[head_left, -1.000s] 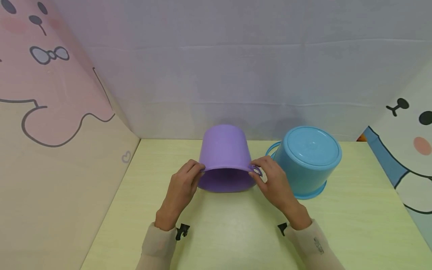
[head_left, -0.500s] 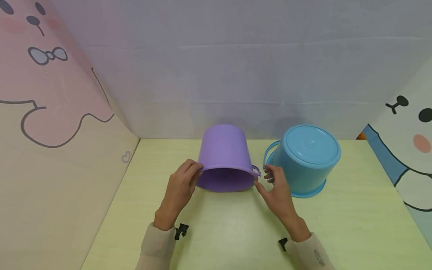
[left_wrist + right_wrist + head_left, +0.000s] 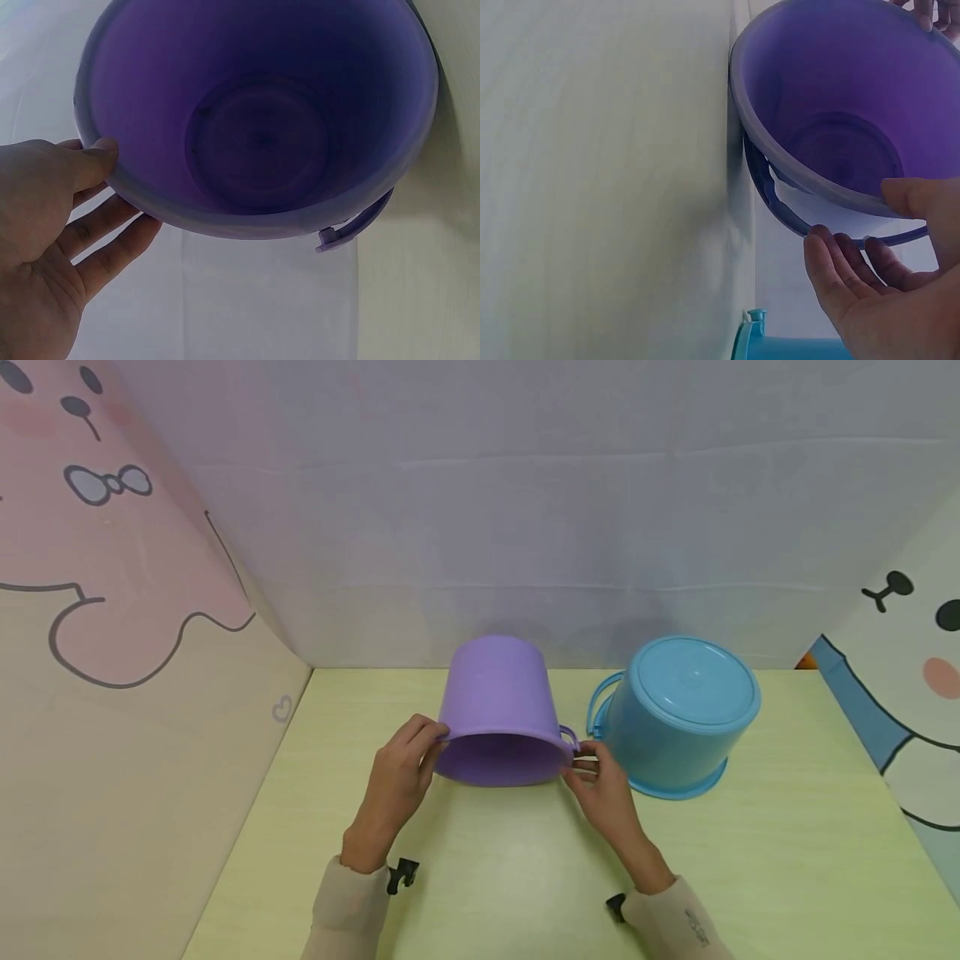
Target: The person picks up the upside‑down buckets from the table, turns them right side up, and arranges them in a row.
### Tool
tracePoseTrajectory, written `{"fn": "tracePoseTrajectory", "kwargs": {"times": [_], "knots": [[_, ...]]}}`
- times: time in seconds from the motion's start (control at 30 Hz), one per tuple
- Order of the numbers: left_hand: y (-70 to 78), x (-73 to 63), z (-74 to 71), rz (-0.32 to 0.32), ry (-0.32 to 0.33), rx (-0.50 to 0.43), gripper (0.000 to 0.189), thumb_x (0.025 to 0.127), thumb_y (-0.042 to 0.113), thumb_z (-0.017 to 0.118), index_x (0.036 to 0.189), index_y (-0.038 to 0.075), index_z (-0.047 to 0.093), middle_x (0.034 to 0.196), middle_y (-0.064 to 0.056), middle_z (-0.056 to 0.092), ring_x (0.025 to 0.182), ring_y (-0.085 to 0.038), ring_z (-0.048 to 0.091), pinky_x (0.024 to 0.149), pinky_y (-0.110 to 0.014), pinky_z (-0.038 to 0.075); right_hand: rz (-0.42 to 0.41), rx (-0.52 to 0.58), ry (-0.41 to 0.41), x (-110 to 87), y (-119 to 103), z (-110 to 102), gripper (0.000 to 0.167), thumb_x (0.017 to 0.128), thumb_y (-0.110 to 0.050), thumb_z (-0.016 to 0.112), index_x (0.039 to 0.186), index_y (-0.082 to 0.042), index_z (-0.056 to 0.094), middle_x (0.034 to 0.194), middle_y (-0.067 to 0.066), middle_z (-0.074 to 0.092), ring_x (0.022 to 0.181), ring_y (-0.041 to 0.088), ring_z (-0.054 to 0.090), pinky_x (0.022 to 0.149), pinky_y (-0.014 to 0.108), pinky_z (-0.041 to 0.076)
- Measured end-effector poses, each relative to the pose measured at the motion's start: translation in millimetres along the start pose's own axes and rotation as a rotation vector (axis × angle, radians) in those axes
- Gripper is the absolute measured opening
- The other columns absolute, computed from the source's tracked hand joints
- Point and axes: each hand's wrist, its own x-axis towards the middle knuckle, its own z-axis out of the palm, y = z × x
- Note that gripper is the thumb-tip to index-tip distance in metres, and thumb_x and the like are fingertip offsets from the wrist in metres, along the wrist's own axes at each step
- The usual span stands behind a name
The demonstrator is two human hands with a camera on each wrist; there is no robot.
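A purple bucket (image 3: 501, 689) lies tipped on its side, its open mouth facing me. At the left of its rim my left hand (image 3: 401, 777) pinches the edge; in the left wrist view the thumb (image 3: 105, 150) is on the inner side and the other fingers are outside. On the opposite side is my right hand (image 3: 603, 793). In the right wrist view its thumb (image 3: 907, 196) touches the rim and its curled fingers (image 3: 829, 259) reach the bucket's handle (image 3: 780, 206). The bucket's base is visible inside it.
Just right of the purple bucket, a light blue bucket (image 3: 693, 685) stands upside down, its handle (image 3: 597, 697) hanging on its left side. Both are on a pale yellow table (image 3: 495, 877). A grey-white backdrop (image 3: 495, 527) rises behind, with printed panels at both sides.
My right hand has loosened from the rim, spread its fingers outward, and come back slightly lower around the rim and handle. The left hand keeps its grip. The purple bucket has barely moved.
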Motion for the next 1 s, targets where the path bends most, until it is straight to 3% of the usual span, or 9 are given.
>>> {"fn": "tracePoseTrajectory", "kwargs": {"times": [0.17, 0.53, 1.0], "knots": [[0.2, -0.7, 0.9, -0.009, 0.001, -0.01, 0.024, 0.086, -0.012, 0.08, 0.103, 0.002, 0.072, 0.099, -0.007, 0.066, 0.085, -0.021, 0.067, 0.065, -0.034, 0.06, 0.04, 0.047, -0.011, 1.2, 1.3, 3.5, 0.031, 0.099, 0.003, 0.07, 0.126, 0.01, 0.057, 0.124, 0.029, 0.065, 0.112, 0.043, 0.071, 0.09, 0.029, 0.062], [-1.3, -2.6, 1.0, -0.042, 0.012, -0.049, 0.025, 0.085, -0.014, 0.081, 0.103, 0.0, 0.072, 0.098, -0.007, 0.066, 0.086, -0.021, 0.07, 0.07, -0.035, 0.062, 0.031, 0.091, 0.002, 2.9, -0.2, 6.1, 0.017, 0.099, 0.009, 0.065, 0.116, 0.01, 0.061, 0.115, 0.027, 0.067, 0.105, 0.042, 0.072, 0.083, 0.018, 0.059], [-5.8, -5.8, 1.1, -0.133, 0.009, -0.16, 0.025, 0.087, -0.012, 0.079, 0.107, 0.001, 0.071, 0.101, -0.007, 0.065, 0.088, -0.02, 0.07, 0.074, -0.033, 0.063, -0.031, 0.1, 0.069, 4.0, -7.8, 2.5, 0.017, 0.097, 0.013, 0.066, 0.113, 0.011, 0.062, 0.105, 0.024, 0.068, 0.096, 0.019, 0.07, 0.079, 0.015, 0.057]]}}
